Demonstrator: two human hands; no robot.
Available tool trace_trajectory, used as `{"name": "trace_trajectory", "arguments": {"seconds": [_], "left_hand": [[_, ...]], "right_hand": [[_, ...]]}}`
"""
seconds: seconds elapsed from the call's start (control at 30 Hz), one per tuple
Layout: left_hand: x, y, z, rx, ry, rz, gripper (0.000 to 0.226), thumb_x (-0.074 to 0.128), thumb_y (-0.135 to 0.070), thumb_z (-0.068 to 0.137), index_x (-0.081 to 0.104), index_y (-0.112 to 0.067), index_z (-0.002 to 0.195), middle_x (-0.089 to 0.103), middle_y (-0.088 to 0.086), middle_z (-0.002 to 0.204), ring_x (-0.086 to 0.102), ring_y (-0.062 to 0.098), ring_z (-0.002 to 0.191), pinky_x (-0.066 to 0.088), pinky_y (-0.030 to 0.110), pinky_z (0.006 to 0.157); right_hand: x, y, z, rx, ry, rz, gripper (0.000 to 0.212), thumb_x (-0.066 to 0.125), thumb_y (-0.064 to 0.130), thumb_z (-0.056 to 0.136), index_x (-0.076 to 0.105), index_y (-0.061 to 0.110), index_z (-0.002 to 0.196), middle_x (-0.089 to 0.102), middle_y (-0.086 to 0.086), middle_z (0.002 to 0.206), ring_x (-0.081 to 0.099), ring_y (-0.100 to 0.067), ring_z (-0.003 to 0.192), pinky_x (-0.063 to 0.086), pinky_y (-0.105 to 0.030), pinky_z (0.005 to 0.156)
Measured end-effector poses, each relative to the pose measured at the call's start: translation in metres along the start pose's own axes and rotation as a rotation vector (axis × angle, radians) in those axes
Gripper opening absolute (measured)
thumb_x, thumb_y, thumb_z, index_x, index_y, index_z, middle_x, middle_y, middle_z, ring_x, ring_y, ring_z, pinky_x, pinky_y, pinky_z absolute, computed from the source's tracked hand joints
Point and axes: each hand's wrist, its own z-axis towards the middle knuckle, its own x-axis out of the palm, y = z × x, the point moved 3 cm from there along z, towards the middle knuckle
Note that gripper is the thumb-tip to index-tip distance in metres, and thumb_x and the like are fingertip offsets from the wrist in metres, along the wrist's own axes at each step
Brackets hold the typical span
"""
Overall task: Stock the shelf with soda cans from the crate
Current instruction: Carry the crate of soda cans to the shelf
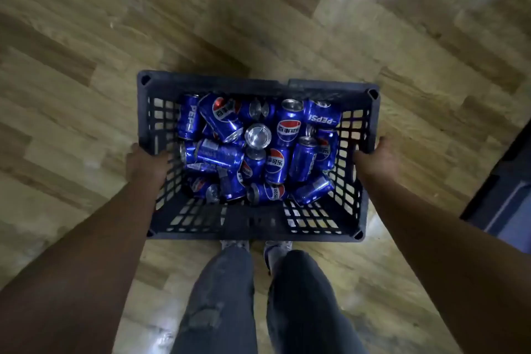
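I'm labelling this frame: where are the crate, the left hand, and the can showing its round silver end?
crate [258, 85], head view, far rim.
left hand [143, 164], head view, back of the hand.
can [257, 135], head view, its silver end.

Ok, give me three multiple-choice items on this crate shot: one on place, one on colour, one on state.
1. The left hand and right hand are: A clasped together; B on opposite side walls of the crate; C hanging free.
2. The cans are mostly: A green; B red; C blue.
3. The cans lie: A jumbled; B in upright rows; C shrink-wrapped.
Key: B, each hand grips a wall; C, the bodies are blue; A, they point every way.
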Motion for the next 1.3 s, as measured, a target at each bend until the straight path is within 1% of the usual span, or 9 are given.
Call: {"name": "trace_trajectory", "arguments": {"seconds": [0.13,0.3,0.43,0.57,0.77,0.93,1.07,1.17,1.3], "left_hand": [[0.004,0.01,0.022,-0.008,-0.085,-0.035,0.042,0.057,-0.023,0.091,0.05,0.001,0.125,0.058,0.025,0.11,0.056,0.04,0.097,0.043,0.042,0.077],[0.005,0.016,0.05,-0.076,0.045,-0.296,0.036,0.069,-0.03,0.082,0.064,-0.011,0.112,0.066,0.012,0.108,0.062,0.033,0.099,0.048,0.046,0.094],[0.008,0.012,0.058,-0.115,0.25,-0.432,0.003,0.068,-0.016,0.083,0.067,-0.018,0.086,0.071,0.002,0.081,0.062,0.019,0.079,0.05,0.037,0.085],[0.009,0.008,0.054,-0.123,0.337,-0.459,0.012,0.059,-0.014,0.089,0.065,-0.019,0.08,0.069,-0.004,0.064,0.06,0.016,0.073,0.048,0.028,0.068],[0.011,0.008,0.051,-0.109,0.431,-0.474,0.023,0.046,-0.024,0.098,0.057,-0.014,0.081,0.063,-0.007,0.048,0.061,0.007,0.043,0.043,0.029,0.071],[0.009,0.003,0.048,-0.146,0.476,-0.45,0.025,0.046,-0.021,0.098,0.056,-0.01,0.077,0.055,-0.004,0.042,0.052,0.021,0.066,0.048,0.039,0.078],[0.009,0.004,0.051,-0.14,0.472,-0.424,0.031,0.05,-0.032,0.096,0.051,-0.014,0.071,0.051,-0.003,0.048,0.044,0.016,0.058,0.052,0.03,0.058],[0.011,0.006,0.053,-0.14,0.522,-0.445,0.038,0.049,-0.037,0.095,0.038,-0.017,0.065,0.037,-0.004,0.046,0.032,0.013,0.046,0.04,0.029,0.057],[0.009,0.003,0.052,-0.133,0.62,-0.41,0.035,0.045,-0.024,0.097,0.035,-0.017,0.064,0.032,-0.001,0.049,0.031,0.014,0.045,0.039,0.03,0.058]], "right_hand": [[0.019,-0.031,0.023,0.213,0.032,0.25,0.033,0.064,0.014,0.086,0.049,0.009,0.115,0.058,-0.011,0.101,0.059,-0.026,0.088,0.053,-0.039,0.078],[0.029,-0.045,0.048,0.261,0.113,0.441,0.02,0.065,0.011,0.086,0.055,0.008,0.103,0.058,-0.004,0.083,0.057,-0.019,0.072,0.053,-0.033,0.067],[0.03,-0.043,0.057,0.277,0.229,0.475,0.007,0.063,0.012,0.088,0.056,0.013,0.087,0.055,-0.002,0.074,0.051,-0.014,0.062,0.044,-0.025,0.051],[0.031,-0.048,0.065,0.291,0.309,0.496,0.008,0.06,0.019,0.09,0.058,0.012,0.089,0.059,-0.006,0.077,0.056,-0.02,0.064,0.047,-0.03,0.058],[0.037,-0.052,0.065,0.271,0.345,0.546,0.012,0.06,0.021,0.09,0.058,0.01,0.095,0.065,-0.008,0.081,0.062,-0.023,0.069,0.049,-0.033,0.065],[0.037,-0.049,0.062,0.253,0.361,0.534,0.015,0.06,0.025,0.09,0.059,0.01,0.088,0.066,-0.008,0.077,0.062,-0.024,0.072,0.049,-0.036,0.072],[0.035,-0.045,0.059,0.263,0.44,0.523,0.027,0.054,0.03,0.094,0.052,0.013,0.074,0.056,-0.006,0.071,0.054,-0.02,0.065,0.045,-0.032,0.065],[0.035,-0.043,0.057,0.279,0.476,0.553,0.034,0.052,0.028,0.095,0.041,0.015,0.066,0.039,-0.003,0.062,0.039,-0.017,0.053,0.037,-0.029,0.057],[0.031,-0.04,0.059,0.257,0.558,0.512,0.03,0.049,0.019,0.096,0.044,0.011,0.067,0.045,-0.007,0.067,0.047,-0.02,0.06,0.044,-0.034,0.067]]}}
